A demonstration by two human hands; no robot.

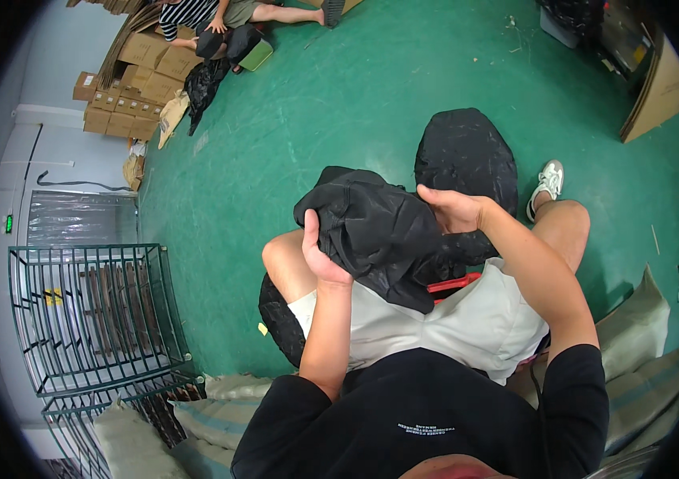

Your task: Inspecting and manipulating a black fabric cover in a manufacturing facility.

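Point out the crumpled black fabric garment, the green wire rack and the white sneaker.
crumpled black fabric garment [375, 231], head view, middle of the bunched cloth.
green wire rack [96, 315], head view, top grid.
white sneaker [547, 184], head view, upper near the laces.

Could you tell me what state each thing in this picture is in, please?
black garment: bunched up, held above the lap.
left hand: gripping the garment's left edge.
right hand: gripping its right side.
wire rack: shelves bare.
cardboard boxes: closed, stacked on the floor.
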